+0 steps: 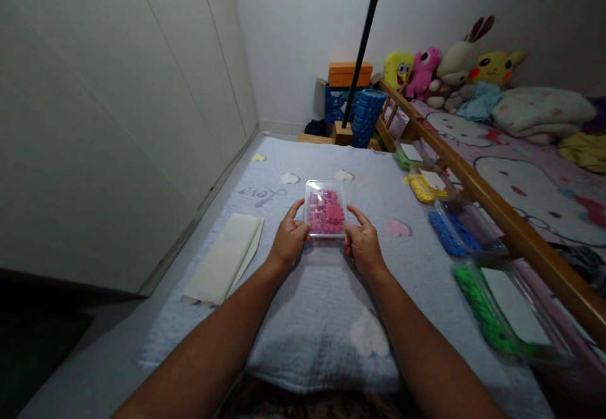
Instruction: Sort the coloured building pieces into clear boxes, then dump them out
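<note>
One clear box [326, 184] of pink pieces [331, 212] is held over the cloth [326, 318], its sides pinched by the left hand [290, 237] and the right hand [364, 242]; four more boxes [478, 224] (two green-filled, one yellow, one blue) are lined up at the right

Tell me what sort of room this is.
Probably a bedroom: a bed with a wooden rail, plush toys lined along the wall, and tall pale cupboards.
</note>
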Demonstrator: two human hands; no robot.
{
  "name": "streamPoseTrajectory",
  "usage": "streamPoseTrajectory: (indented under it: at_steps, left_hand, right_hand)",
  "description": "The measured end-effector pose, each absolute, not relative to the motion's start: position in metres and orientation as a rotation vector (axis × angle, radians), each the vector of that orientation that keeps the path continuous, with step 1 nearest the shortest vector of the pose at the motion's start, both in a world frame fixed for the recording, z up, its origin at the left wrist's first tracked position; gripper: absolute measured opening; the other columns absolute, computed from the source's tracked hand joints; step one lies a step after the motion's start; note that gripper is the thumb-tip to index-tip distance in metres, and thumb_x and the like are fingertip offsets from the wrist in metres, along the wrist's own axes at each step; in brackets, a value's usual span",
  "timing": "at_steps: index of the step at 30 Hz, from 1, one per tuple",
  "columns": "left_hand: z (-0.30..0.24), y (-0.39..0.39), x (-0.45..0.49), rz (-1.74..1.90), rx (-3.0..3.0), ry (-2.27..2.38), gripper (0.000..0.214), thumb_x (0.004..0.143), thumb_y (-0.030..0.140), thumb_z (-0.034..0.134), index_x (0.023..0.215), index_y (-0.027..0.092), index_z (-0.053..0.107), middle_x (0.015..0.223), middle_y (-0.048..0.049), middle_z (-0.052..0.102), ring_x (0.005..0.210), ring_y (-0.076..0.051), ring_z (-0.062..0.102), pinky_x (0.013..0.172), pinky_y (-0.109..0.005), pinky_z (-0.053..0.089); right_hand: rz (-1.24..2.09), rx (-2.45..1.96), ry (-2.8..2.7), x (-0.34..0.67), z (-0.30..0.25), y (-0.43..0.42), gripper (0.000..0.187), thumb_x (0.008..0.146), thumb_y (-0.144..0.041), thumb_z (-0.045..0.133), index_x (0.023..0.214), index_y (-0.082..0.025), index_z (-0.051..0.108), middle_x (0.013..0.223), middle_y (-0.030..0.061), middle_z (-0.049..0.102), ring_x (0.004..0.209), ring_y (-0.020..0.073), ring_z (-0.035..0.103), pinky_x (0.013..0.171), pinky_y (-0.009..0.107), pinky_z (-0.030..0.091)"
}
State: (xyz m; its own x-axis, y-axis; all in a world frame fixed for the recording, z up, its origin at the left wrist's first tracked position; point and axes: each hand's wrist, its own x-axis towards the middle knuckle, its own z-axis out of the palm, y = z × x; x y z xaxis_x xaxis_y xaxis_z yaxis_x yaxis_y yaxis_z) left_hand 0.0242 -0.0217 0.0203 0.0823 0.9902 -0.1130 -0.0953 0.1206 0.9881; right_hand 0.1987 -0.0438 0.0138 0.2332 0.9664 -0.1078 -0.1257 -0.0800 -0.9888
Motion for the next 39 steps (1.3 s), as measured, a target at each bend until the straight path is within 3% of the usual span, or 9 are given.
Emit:
streamPoseTrajectory:
  at_steps: [16,20,26,33,39]
  left_hand:
    - [0.015,-0.021,0.023,1.097,1.101,1.129,0.083,0.078,0.034,0.063,0.156,0.014,0.044,0.054,0.0093,0.052,0.043,-0.009,0.038,0.047,-0.02,0.03]
    - [0.011,-0.019,0.021,1.086,1.055,1.1,0.081,0.08,0.043,0.066,0.152,0.015,0.044,0.055,0.0104,0.051,0.042,-0.01,0.038,0.043,-0.02,0.026]
    - [0.007,-0.018,0.021,1.085,1.078,1.045,0.08,0.084,0.054,0.065,0.15,0.015,0.042,0.06,0.0083,0.057,0.043,-0.009,0.041,0.045,-0.02,0.032]
    - [0.004,-0.017,0.023,1.073,1.121,1.001,0.081,0.082,0.05,0.068,0.149,0.014,0.041,0.072,0.0055,0.062,0.048,-0.009,0.047,0.051,-0.022,0.039]
    - [0.0,-0.015,0.021,1.175,1.257,1.151,0.059,0.079,0.037,0.07,0.133,0.018,0.056,0.072,0.0072,0.055,0.059,-0.01,0.053,0.058,-0.022,0.041]
  right_hand:
    - [1.132,-1.29,-0.913,0.2,0.007,-0.044,0.081,0.078,-0.047,0.067,0.149,-0.013,0.048,0.048,-0.0124,0.051,0.036,0.0089,0.039,0.038,0.018,0.031]
    - [1.149,-1.292,-0.846,0.202,0.007,-0.044,0.077,0.074,-0.053,0.071,0.138,-0.016,0.049,0.053,-0.0116,0.057,0.037,0.0098,0.043,0.038,0.019,0.034]
    - [1.155,-1.298,-0.775,0.203,0.006,-0.041,0.057,0.066,-0.04,0.071,0.116,-0.019,0.055,0.053,-0.0115,0.057,0.036,0.0096,0.045,0.036,0.019,0.037]
    - [1.038,-1.296,-0.648,0.23,0.011,-0.027,0.043,0.061,-0.035,0.07,0.1,-0.019,0.06,0.049,-0.0107,0.054,0.036,0.0087,0.044,0.035,0.019,0.039]
    - [0.857,-1.355,-0.569,0.273,0.012,-0.002,0.037,0.061,-0.03,0.067,0.096,-0.02,0.059,0.049,-0.0107,0.055,0.036,0.0089,0.045,0.034,0.019,0.038]
